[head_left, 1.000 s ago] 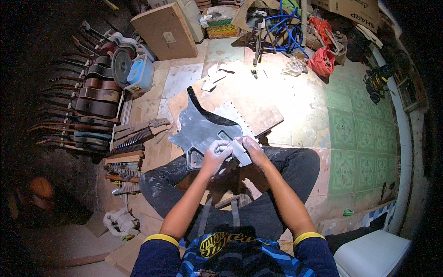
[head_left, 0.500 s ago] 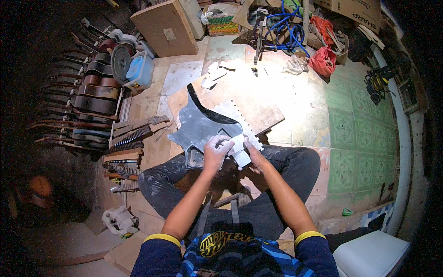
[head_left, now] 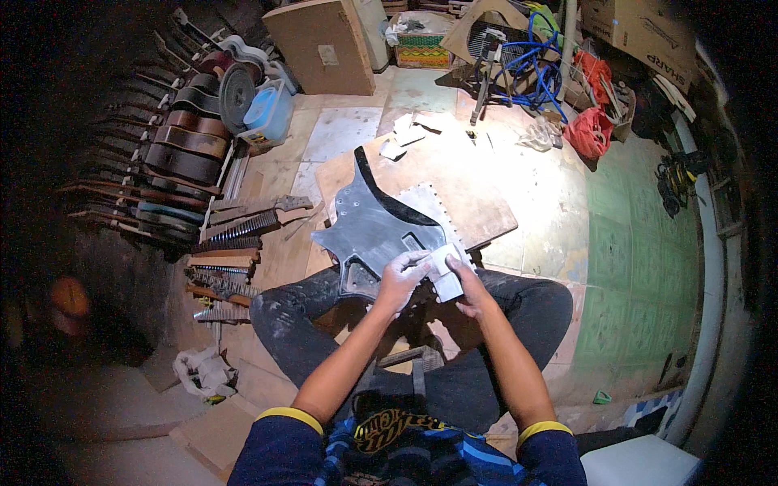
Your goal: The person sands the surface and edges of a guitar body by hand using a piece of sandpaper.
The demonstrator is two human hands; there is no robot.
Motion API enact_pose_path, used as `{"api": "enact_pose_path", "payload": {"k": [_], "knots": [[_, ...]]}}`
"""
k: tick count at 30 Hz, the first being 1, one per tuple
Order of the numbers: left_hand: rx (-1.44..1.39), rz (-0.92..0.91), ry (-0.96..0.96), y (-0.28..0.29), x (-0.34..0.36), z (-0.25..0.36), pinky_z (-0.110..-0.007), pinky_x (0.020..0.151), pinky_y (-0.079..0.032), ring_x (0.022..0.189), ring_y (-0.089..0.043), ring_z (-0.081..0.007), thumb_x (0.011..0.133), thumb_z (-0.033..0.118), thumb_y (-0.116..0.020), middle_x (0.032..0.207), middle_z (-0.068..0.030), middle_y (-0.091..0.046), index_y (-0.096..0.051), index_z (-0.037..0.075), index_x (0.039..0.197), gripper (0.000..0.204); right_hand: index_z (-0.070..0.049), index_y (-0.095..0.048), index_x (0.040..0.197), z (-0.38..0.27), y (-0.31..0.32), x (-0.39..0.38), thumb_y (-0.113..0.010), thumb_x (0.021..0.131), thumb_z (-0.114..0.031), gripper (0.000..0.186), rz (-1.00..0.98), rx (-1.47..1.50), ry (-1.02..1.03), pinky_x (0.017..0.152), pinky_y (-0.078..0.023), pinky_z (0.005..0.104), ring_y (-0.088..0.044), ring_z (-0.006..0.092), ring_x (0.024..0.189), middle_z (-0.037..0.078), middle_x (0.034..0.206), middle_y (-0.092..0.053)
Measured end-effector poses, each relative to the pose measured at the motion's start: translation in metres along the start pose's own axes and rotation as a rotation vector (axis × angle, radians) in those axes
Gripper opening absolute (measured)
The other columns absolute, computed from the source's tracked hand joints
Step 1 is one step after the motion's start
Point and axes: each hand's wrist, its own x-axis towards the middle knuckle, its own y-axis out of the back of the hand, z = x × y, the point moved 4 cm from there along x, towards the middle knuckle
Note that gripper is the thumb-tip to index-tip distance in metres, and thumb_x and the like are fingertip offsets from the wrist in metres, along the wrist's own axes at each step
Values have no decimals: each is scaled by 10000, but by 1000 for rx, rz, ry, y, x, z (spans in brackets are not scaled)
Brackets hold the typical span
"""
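A folded piece of white sandpaper (head_left: 446, 275) is held between my two hands, over the lower right edge of a guitar body. My left hand (head_left: 400, 280) pinches its left side, fingers dusted white. My right hand (head_left: 472, 293) grips its right side, thumb on top. The electric guitar body (head_left: 365, 220) lies flat before my knees, dull grey with white dust and a glossy black bevel along its far right edge. Cut-outs show near my left hand. A white sheet with a notched edge (head_left: 425, 197) lies partly under the body.
Beneath the guitar body is a flat board (head_left: 478, 194). Paper scraps (head_left: 397, 139) rest at its far edge. Guitars (head_left: 186, 146) stand racked at the left, with guitar necks (head_left: 243, 231) nearer. Blue hose (head_left: 531, 65) and a red bag (head_left: 589, 132) lie at the far right.
The whole view has shifted, putting the scene farther right. Both hands still hold the sandpaper, and its folded flaps now sit at a different angle. The guitar body stays on the board.
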Motion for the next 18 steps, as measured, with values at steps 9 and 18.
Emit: {"api": "enact_pose_path", "payload": {"k": [9, 18], "knots": [[242, -144, -122, 6, 11, 18, -291, 926, -506, 1019, -651, -144, 936, 186, -707, 1142, -95, -706, -695, -34, 1176, 326, -103, -564, 1271, -3, 3, -5, -498, 1011, -484, 466, -72, 124, 4, 593, -590, 360, -698, 215, 783, 79, 1013, -696], [22, -118, 6, 4, 18, -4, -289, 929, -499, 1032, -647, -143, 937, 190, -709, 1119, -100, -718, -698, -34, 1168, 322, -83, -561, 1297, -3, 3, -2, -499, 1006, -471, 489, -40, 133, 13, 626, -582, 366, -694, 222, 791, 98, 1012, -692]]}}
